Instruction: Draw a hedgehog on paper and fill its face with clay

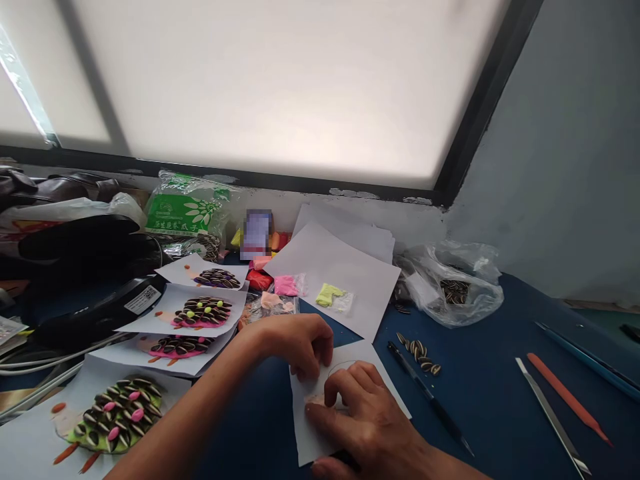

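Observation:
A sheet of white paper (315,443) with a pencil-like curved outline lies on the blue table under both hands. A thin patch of peach clay (316,399) sits on its left part. My left hand (300,340) rests at the sheet's upper left edge, its fingers bent and slightly apart, with no object visible in them. With its index finger, my right hand (367,417) presses at the peach clay; its other fingers are bent and the thumb is spread away. A black pen (430,393) and several sunflower seeds (420,353) lie right of the sheet.
Finished seed hedgehog pictures (120,413) lie at left. Bags of pink clay (286,285) and yellow clay (329,295) are behind the hands, near white sheets (345,267). A seed bag (453,290), an orange tool (565,393) and a metal blade-like tool (547,410) are at right.

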The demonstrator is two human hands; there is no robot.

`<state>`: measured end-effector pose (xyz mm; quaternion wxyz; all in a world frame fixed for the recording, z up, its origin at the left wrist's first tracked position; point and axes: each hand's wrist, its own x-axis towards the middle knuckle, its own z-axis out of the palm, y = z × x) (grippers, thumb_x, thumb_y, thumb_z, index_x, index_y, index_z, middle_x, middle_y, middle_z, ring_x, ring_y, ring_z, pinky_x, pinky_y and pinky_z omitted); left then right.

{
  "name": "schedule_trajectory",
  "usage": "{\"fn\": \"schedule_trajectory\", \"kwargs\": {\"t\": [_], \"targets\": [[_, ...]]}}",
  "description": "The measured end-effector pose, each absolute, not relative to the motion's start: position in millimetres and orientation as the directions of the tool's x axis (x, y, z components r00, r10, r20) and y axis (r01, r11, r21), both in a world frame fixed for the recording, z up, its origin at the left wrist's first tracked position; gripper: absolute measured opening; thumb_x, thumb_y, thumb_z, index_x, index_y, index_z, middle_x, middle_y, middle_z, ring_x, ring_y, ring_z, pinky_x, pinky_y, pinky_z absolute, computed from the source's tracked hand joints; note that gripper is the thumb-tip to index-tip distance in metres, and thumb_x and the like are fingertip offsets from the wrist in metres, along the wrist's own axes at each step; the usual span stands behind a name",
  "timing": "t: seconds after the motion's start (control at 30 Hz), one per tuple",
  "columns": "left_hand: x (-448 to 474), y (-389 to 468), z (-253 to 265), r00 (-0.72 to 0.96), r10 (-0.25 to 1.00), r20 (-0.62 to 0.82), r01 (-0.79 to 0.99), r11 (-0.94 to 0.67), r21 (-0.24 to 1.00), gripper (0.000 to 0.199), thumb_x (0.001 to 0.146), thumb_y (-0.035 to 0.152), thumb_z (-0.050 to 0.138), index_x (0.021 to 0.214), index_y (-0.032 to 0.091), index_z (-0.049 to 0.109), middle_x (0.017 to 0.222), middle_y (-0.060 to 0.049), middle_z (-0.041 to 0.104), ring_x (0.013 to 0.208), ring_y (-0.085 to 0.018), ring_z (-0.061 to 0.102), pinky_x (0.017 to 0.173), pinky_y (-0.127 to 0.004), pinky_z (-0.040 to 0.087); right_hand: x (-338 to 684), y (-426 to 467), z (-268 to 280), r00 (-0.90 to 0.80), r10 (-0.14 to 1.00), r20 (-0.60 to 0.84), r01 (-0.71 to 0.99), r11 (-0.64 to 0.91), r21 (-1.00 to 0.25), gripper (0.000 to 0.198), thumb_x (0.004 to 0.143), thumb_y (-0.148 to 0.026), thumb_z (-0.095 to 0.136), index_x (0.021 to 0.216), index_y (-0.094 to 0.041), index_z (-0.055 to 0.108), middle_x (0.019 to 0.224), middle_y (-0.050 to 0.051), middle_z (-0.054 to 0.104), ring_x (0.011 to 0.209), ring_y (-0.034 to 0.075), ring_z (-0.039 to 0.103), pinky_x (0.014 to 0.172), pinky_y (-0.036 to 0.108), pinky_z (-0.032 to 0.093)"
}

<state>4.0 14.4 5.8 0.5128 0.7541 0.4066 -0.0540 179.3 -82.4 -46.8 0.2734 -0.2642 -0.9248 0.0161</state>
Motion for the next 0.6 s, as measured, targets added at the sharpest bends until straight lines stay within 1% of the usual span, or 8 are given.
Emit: {"fn": "schedule_trajectory", "kwargs": {"t": [0.13,0.23,0.3,0.37,0.47,0.6], "targets": [[3.9,14.3,5.1,0.663,0.557,-0.501,0.67,-0.142,0.729,0.027,0.051,0.008,0.06,0.076,0.019,0.059,0.06,0.008,0.056,0.054,-0.012,0.058,0.051,-0.023,0.049,181.1,-83.3,-43.8,-0.714,0.52,0.469,0.468,0.853,-0.232,0.042,0.098,-0.047,0.035,0.095,-0.017,0.065,0.09,0.008,0.054,0.082,0.021,0.046,0.076,0.039,0.036],[3.7,13.7,5.8,0.657,0.563,-0.501,0.676,-0.144,0.723,0.027,0.052,0.008,0.061,0.077,0.019,0.059,0.06,0.008,0.056,0.053,-0.012,0.058,0.051,-0.022,0.048,183.5,-83.5,-42.7,-0.703,0.551,0.449,0.481,0.834,-0.271,0.037,0.097,-0.043,0.039,0.103,-0.017,0.064,0.092,0.008,0.053,0.083,0.022,0.046,0.077,0.039,0.037],[3.8,13.3,6.5,0.66,0.559,-0.501,0.674,-0.146,0.724,0.027,0.052,0.008,0.061,0.077,0.019,0.059,0.06,0.008,0.057,0.054,-0.012,0.058,0.051,-0.022,0.048,184.2,-83.4,-42.3,-0.7,0.583,0.413,0.515,0.812,-0.275,0.037,0.094,-0.044,0.045,0.112,-0.016,0.062,0.095,0.01,0.053,0.086,0.024,0.046,0.077,0.04,0.038],[4.2,13.1,7.2,0.662,0.551,-0.507,0.674,-0.143,0.725,0.027,0.052,0.007,0.061,0.076,0.019,0.059,0.06,0.007,0.057,0.054,-0.012,0.058,0.051,-0.021,0.048,183.5,-83.4,-41.4,-0.705,0.612,0.358,0.548,0.791,-0.273,0.041,0.09,-0.046,0.052,0.115,-0.015,0.06,0.099,0.011,0.052,0.089,0.026,0.045,0.079,0.042,0.039],[5.1,12.8,8.2,0.654,0.553,-0.516,0.683,-0.139,0.717,0.027,0.051,0.006,0.061,0.075,0.019,0.058,0.058,0.008,0.056,0.054,-0.012,0.057,0.051,-0.021,0.047,181.3,-83.6,-38.9,-0.721,0.632,0.284,0.569,0.774,-0.278,0.041,0.085,-0.045,0.06,0.112,-0.015,0.061,0.101,0.011,0.052,0.092,0.027,0.045,0.083,0.043,0.038],[5.4,12.2,9.6,0.65,0.563,-0.51,0.686,-0.148,0.713,0.026,0.052,0.007,0.06,0.075,0.019,0.058,0.057,0.008,0.055,0.053,-0.011,0.056,0.049,-0.02,0.046,179.2,-83.2,-36.9,-0.731,0.629,0.264,0.568,0.776,-0.275,0.039,0.084,-0.042,0.062,0.112,-0.015,0.062,0.099,0.01,0.051,0.091,0.026,0.044,0.083,0.043,0.038]]}}
